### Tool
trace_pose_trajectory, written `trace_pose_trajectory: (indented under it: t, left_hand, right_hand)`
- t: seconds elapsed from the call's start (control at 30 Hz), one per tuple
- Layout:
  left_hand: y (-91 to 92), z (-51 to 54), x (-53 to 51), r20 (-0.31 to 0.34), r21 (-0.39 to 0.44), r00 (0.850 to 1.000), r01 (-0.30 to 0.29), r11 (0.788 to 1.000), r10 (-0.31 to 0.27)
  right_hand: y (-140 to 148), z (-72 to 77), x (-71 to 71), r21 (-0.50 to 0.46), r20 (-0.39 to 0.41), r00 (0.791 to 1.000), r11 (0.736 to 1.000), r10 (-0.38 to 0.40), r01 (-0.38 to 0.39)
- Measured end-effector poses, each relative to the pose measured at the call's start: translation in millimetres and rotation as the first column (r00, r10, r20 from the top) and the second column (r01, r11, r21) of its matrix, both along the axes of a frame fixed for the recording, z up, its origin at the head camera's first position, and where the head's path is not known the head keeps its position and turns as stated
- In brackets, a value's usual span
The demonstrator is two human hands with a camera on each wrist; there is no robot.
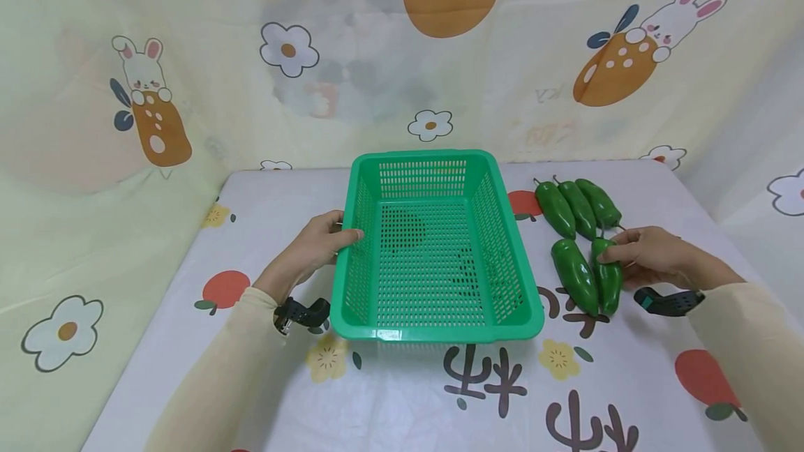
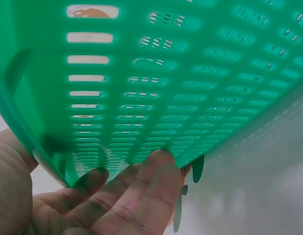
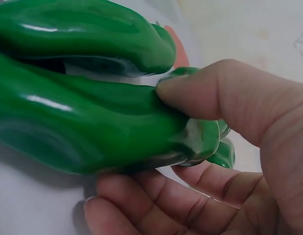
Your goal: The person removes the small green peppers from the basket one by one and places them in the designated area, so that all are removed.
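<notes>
A green plastic basket (image 1: 433,333) with slotted walls stands in the middle of the table in the head view. My left hand (image 1: 317,246) grips its left rim, thumb over the edge; in the left wrist view the fingers (image 2: 151,196) lie against the outer wall. My right hand (image 1: 647,257) pinches the stem end of a green pepper (image 1: 608,284) between thumb and fingers, as the right wrist view also shows (image 3: 92,122). Beside it on the left lies another pepper (image 1: 574,276). Behind these, three more peppers (image 1: 579,208) lie side by side.
The table (image 1: 389,403) wears a white cloth printed with fruit, flowers and characters. A patterned curtain (image 1: 364,96) rises behind the table and along both sides. Black wrist straps (image 1: 304,312) with devices sit on both forearms.
</notes>
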State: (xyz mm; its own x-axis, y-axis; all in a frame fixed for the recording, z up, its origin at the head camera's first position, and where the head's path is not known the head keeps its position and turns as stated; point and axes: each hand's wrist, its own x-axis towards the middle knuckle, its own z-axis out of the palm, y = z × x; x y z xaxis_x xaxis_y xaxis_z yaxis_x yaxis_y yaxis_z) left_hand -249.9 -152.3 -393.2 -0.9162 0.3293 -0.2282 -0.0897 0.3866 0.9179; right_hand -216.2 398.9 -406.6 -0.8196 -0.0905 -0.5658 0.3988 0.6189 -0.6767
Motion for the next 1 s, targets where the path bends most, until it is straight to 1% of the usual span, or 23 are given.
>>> trace_pose_trajectory:
  t: [0.43, 0.6, 0.8, 1.0]
  left_hand:
    - [1.5, -0.1, -0.4, 0.001, -0.025, 1.0, -0.015, 1.0, 0.015]
    - [2.2, 0.7, 0.0, -0.001, -0.02, 1.0, -0.013, 1.0, 0.013]
    - [2.7, 1.1, -0.1, 0.008, -0.01, 1.0, -0.01, 1.0, 0.01]
    - [0.9, 1.6, -0.2, 0.012, 0.003, 1.0, -0.004, 1.0, 0.004]
  right_hand:
    - [-2.9, -0.6, -1.1, -0.018, 0.029, 0.999, 1.0, -0.016, 0.017]
    - [-1.5, 1.6, 0.6, -0.025, 0.043, 0.999, 1.0, 0.003, -0.002]
    - [1.2, 4.4, 4.2, 0.032, 0.022, 0.999, 0.998, 0.049, -0.05]
    - [0.0, 5.1, 5.5, 0.08, -0.001, 0.999, 0.996, 0.046, -0.045]
